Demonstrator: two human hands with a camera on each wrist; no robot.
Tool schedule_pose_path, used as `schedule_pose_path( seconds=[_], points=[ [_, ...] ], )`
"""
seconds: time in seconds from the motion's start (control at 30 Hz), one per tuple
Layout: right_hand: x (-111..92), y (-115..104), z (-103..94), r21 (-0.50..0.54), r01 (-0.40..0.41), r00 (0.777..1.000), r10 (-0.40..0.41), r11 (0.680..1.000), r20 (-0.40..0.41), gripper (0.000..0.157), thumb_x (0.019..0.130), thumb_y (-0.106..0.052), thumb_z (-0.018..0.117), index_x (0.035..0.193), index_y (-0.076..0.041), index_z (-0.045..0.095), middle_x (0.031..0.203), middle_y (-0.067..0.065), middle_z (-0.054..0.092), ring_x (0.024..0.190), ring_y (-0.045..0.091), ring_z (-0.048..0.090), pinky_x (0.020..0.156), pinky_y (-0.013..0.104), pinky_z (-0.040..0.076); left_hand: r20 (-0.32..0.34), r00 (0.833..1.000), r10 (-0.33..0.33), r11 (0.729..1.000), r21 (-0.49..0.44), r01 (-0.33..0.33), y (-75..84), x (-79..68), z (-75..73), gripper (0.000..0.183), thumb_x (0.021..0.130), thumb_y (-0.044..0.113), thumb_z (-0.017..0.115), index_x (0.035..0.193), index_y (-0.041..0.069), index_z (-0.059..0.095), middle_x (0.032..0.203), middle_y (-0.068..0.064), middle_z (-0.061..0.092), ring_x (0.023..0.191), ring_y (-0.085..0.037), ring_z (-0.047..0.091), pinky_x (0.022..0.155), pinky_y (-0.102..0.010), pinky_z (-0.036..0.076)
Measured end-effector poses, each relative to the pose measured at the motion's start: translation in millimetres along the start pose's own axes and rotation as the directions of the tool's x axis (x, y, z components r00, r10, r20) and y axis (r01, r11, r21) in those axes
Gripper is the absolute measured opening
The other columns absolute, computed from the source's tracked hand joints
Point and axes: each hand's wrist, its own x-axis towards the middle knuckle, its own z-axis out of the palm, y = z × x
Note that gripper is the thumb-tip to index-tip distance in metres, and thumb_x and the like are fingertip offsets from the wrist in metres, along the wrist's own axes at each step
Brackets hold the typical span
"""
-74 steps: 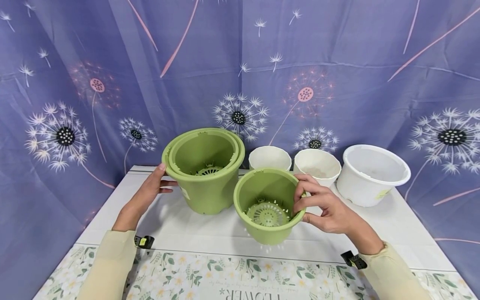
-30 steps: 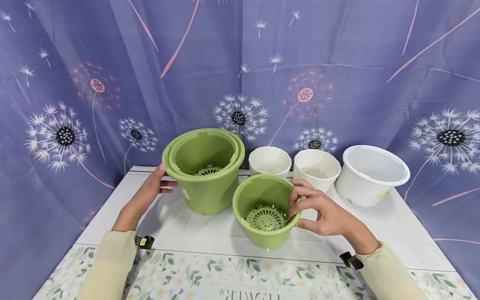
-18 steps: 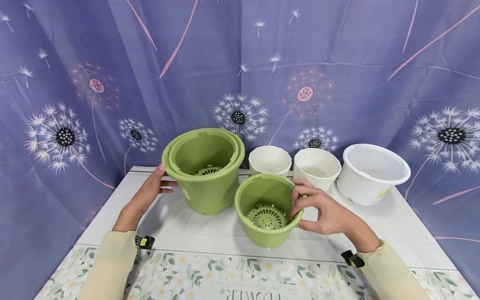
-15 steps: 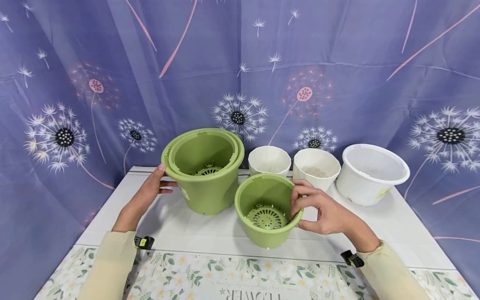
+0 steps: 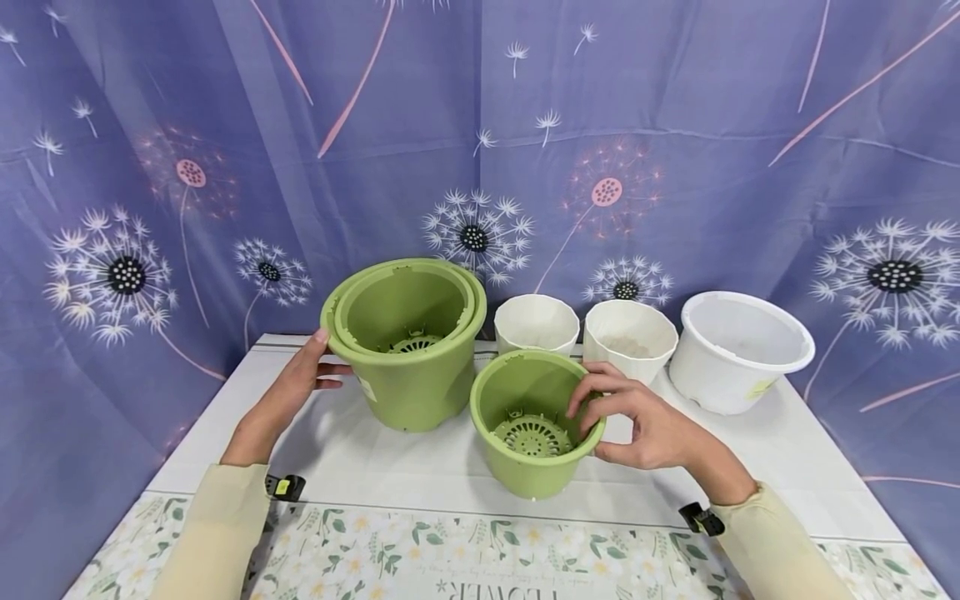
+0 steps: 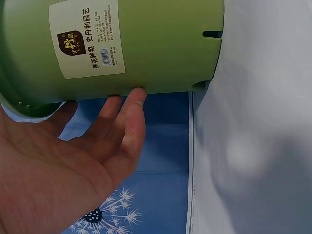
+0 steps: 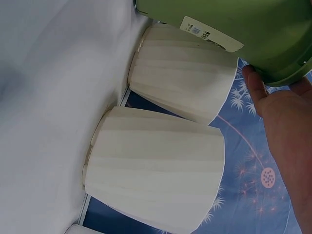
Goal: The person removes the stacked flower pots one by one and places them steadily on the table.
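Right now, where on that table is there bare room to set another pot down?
The white cloth lies bare in front of the large green pot, left of the small green pot. Another bare patch lies at the right edge, in front of the wide white pot. The back row is crowded: two small white pots stand close together.
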Motion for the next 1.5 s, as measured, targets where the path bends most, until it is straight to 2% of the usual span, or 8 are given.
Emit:
schedule_pose_path(
  seconds=[0.23, 0.37, 0.53, 0.77, 1.0, 1.13, 1.33, 1.5],
  points=[
    [-1.6, -2.5, -1.9, -0.010, -0.075, 0.997, 0.075, 0.997, 0.018, 0.041, 0.072, -0.001, 0.087, 0.103, -0.026, 0.077, 0.124, 0.004, 0.068, 0.131, 0.040, 0.048, 0.124, 0.038, 0.026, 0.002, 1.000, 0.005, 1.000, 0.012, -0.005, 1.8, 0.1, -0.5, 0.075, 0.113, 0.058, 0.020, 0.164, 0.005, 0.032, 0.144, -0.025, 0.049, 0.110, -0.014, 0.069, 0.096, -0.044, 0.058],
    [-1.2, -4.0, -2.7, -0.015, -0.087, 0.996, 0.087, 0.996, 0.020, 0.042, 0.070, -0.001, 0.087, 0.105, -0.025, 0.077, 0.129, 0.006, 0.067, 0.133, 0.041, 0.047, 0.122, 0.037, 0.026, 0.003, 1.000, 0.007, 1.000, 0.012, -0.007, 2.8, 0.5, -0.7, 0.076, 0.112, 0.059, 0.020, 0.165, 0.005, 0.031, 0.144, -0.027, 0.048, 0.110, -0.015, 0.069, 0.095, -0.044, 0.058],
    [-1.0, -5.6, -2.3, -0.026, -0.095, 0.995, 0.095, 0.995, 0.025, 0.049, 0.070, -0.002, 0.087, 0.108, -0.031, 0.075, 0.131, 0.007, 0.066, 0.133, 0.042, 0.047, 0.121, 0.037, 0.028, 0.004, 1.000, 0.003, 1.000, 0.010, -0.003, 1.4, 0.0, -0.7, 0.076, 0.113, 0.058, 0.020, 0.165, 0.004, 0.030, 0.144, -0.027, 0.048, 0.108, -0.011, 0.069, 0.096, -0.045, 0.058],
    [-3.3, -6.9, -2.9, -0.061, -0.162, 0.985, 0.165, 0.985, 0.055, 0.049, 0.072, -0.010, 0.090, 0.110, -0.036, 0.075, 0.137, 0.003, 0.064, 0.138, 0.042, 0.045, 0.123, 0.044, 0.025, 0.001, 1.000, 0.000, 1.000, 0.012, 0.000, 0.4, 0.3, 0.3, 0.076, 0.113, 0.058, 0.020, 0.163, 0.002, 0.033, 0.142, -0.026, 0.049, 0.108, -0.010, 0.069, 0.095, -0.042, 0.058],
    [-3.6, -9.1, -5.2, -0.065, -0.174, 0.982, 0.178, 0.983, 0.067, 0.047, 0.074, -0.017, 0.091, 0.114, -0.037, 0.074, 0.140, 0.005, 0.062, 0.144, 0.045, 0.040, 0.128, 0.043, 0.017, 0.001, 1.000, -0.003, 1.000, 0.022, 0.003, 2.2, 1.5, 0.9, 0.076, 0.112, 0.059, 0.020, 0.164, 0.005, 0.032, 0.144, -0.025, 0.049, 0.113, -0.020, 0.068, 0.096, -0.044, 0.058],
    [-3.7, -10.7, -6.3, -0.066, -0.182, 0.980, 0.187, 0.981, 0.068, 0.045, 0.077, -0.022, 0.093, 0.115, -0.037, 0.074, 0.142, 0.007, 0.061, 0.147, 0.044, 0.037, 0.127, 0.050, 0.016, 0.000, 1.000, -0.007, 1.000, 0.023, 0.007, 2.4, 1.4, 1.1, 0.076, 0.113, 0.059, 0.019, 0.164, 0.005, 0.032, 0.144, -0.025, 0.049, 0.112, -0.018, 0.068, 0.096, -0.045, 0.058],
    [-1.5, -12.7, -7.2, -0.083, -0.158, 0.986, 0.162, 0.984, 0.045, 0.044, 0.076, -0.031, 0.094, 0.115, -0.037, 0.075, 0.147, 0.010, 0.057, 0.151, 0.043, 0.028, 0.117, 0.073, 0.018, -0.001, 1.000, -0.014, 1.000, 0.016, 0.014, 1.6, -0.1, 0.8, 0.076, 0.113, 0.059, 0.019, 0.164, 0.005, 0.032, 0.143, -0.024, 0.049, 0.110, -0.013, 0.068, 0.097, -0.047, 0.057],
    [-0.3, -12.7, -8.8, -0.085, -0.145, 0.989, 0.148, 0.986, 0.031, 0.046, 0.078, -0.038, 0.094, 0.119, -0.035, 0.075, 0.148, 0.012, 0.056, 0.151, 0.040, 0.028, 0.117, 0.069, 0.018, 0.001, 1.000, -0.008, 1.000, 0.016, 0.008, 0.6, -0.8, 0.3, 0.076, 0.113, 0.059, 0.019, 0.163, 0.004, 0.033, 0.143, -0.025, 0.049, 0.108, -0.010, 0.069, 0.097, -0.047, 0.057]
  ],
)
